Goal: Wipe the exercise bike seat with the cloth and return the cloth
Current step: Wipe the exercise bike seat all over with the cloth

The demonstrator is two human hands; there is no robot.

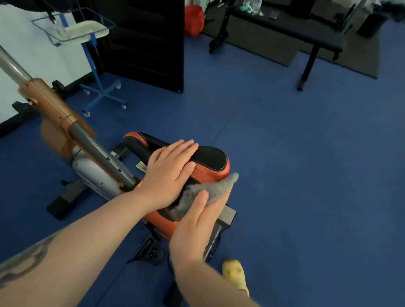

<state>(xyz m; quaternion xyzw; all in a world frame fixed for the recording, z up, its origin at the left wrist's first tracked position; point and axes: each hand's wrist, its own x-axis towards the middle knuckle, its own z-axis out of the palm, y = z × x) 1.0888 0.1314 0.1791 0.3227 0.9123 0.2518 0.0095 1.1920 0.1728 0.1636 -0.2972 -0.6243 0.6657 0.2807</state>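
Observation:
The exercise bike seat (211, 157) is black on top with orange sides and sits at the middle of the view. My left hand (168, 172) lies flat on the seat's top, fingers together and pointing away from me. My right hand (198, 222) presses a grey cloth (214, 187) against the seat's near right side, the cloth bunched under palm and fingers. Part of the seat's near half is hidden beneath both hands.
The bike's orange and grey frame (92, 149) slants up to the left. A blue wheeled stand (98, 77) with a wire basket holding a light towel stands at the back left. A black bench (291, 27) is at the far right. A yellow shoe (235, 274) rests on the blue floor.

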